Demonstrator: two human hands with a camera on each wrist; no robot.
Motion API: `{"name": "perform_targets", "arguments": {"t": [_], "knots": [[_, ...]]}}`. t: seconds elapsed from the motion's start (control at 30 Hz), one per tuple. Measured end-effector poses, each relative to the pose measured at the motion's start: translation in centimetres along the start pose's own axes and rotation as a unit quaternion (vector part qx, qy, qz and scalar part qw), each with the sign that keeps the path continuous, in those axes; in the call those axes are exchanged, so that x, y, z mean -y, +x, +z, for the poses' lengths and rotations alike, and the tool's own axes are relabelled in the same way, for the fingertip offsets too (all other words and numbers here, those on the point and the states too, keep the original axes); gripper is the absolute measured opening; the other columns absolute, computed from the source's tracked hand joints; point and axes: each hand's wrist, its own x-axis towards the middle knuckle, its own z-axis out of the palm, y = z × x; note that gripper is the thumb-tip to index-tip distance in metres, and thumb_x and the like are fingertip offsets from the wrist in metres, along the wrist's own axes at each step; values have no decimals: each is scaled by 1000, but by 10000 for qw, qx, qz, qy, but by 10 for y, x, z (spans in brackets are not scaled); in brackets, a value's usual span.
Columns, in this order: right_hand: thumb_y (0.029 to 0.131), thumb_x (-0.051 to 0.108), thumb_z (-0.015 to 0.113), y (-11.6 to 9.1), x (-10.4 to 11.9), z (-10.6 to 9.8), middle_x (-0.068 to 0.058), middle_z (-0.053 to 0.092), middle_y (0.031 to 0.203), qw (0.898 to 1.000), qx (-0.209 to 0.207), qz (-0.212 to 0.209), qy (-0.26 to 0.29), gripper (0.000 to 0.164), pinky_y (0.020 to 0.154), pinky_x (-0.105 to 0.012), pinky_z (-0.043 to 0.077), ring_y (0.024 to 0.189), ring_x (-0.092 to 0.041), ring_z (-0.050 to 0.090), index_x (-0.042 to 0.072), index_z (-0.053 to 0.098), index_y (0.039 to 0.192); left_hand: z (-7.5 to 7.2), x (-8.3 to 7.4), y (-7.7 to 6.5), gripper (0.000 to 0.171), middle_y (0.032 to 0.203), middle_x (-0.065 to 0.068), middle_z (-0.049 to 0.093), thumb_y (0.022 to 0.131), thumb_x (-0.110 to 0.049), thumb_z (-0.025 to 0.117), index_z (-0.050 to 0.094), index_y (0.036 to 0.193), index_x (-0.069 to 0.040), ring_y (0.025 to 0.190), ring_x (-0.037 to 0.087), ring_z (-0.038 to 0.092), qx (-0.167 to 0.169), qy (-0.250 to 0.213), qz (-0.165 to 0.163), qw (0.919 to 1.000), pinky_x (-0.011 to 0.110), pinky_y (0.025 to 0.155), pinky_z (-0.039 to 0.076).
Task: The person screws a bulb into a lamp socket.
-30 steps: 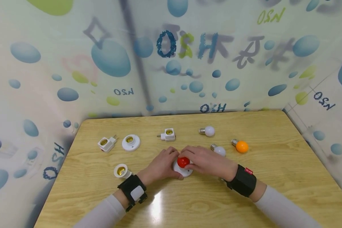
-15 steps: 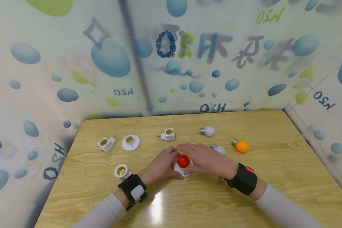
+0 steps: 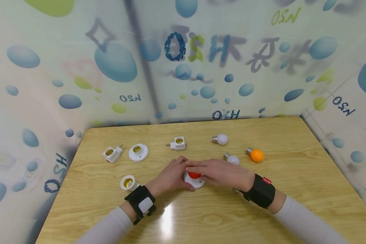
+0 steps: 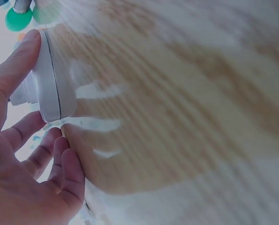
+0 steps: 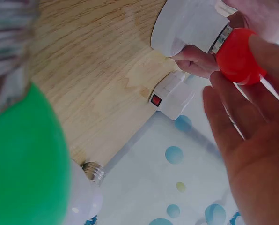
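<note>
A red light bulb sits upright in a round white lamp holder; some of its metal thread shows in the right wrist view. My left hand grips the holder's base by its rim, thumb on the near side and fingers on the far side. With thumb and fingers, my right hand pinches the red bulb, covering its top in the head view. A green bulb lies close under my right wrist, mostly hidden from the head camera.
Beyond the hands lie white bulbs and an orange bulb. Plug-in sockets and another round holder stand at the back and left. A white socket sits beside my left wrist. A patterned curtain borders the table's far edge.
My right hand's fingers spread off the red bulb half a second ago and now close on it again. My left hand keeps its grip on the holder. The head view shifts slightly.
</note>
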Motion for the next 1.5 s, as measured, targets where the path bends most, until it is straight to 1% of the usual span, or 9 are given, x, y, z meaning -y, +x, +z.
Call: {"name": "perform_targets", "arguments": {"t": [0.13,0.4,0.6,0.87,1.03,1.13,1.23,1.3,1.5], "knots": [[91,16,65,2,1,0,1,51,142,9997,-125,-31,-204,52,90,-30,47,112,-14,57,15,51,142,0,1,0,79,123,1,49,69,-55,78,56,133,-16,104,18,46,8,5,13,10000,33,89,43],[90,29,66,9,2,0,2,61,126,9973,-421,-125,-592,41,93,-30,46,111,-13,57,15,61,128,1,1,0,77,123,2,49,69,-56,77,57,130,-13,103,17,46,-49,146,74,9999,31,87,43],[89,35,66,13,5,2,3,61,112,9957,-610,14,-696,36,88,-27,47,96,-11,57,16,63,120,0,0,-1,75,123,2,50,70,-56,77,58,127,-12,103,17,46,-66,200,62,9998,31,86,44],[86,43,68,15,10,8,3,56,97,9926,-774,443,-825,42,74,-24,48,80,-9,50,15,62,116,-2,-2,-1,69,121,1,49,70,-56,77,60,124,-16,101,17,46,-4,173,44,9998,29,84,44],[85,49,66,14,9,10,3,57,105,9933,-724,601,-670,50,78,-26,48,85,-10,52,15,60,121,-1,-1,0,71,121,0,49,70,-54,78,59,128,-18,100,17,46,12,111,-22,9999,28,81,45],[83,55,64,12,6,8,0,54,130,9956,-512,691,-378,68,92,-33,45,107,-13,54,17,51,138,1,0,1,78,121,1,49,69,-54,79,56,134,-17,101,16,46,11,159,35,9999,29,85,44],[82,54,65,7,3,4,-1,37,152,9975,-263,660,-69,79,103,-40,37,130,-18,42,19,39,149,1,0,1,82,121,1,49,68,-54,79,54,137,-16,102,17,47,26,194,75,9998,31,87,44],[86,45,66,4,1,1,-1,32,155,9986,-133,516,52,75,104,-39,36,134,-18,39,19,37,151,1,0,1,83,122,2,49,68,-55,79,54,137,-16,103,17,47,40,202,63,9998,31,88,43],[93,18,62,3,0,-2,-2,50,142,9997,11,90,225,52,97,-33,44,122,-18,53,14,49,144,-1,-2,-1,80,124,3,48,67,-55,79,56,135,-19,104,18,47,0,114,26,9999,32,88,44]]}}
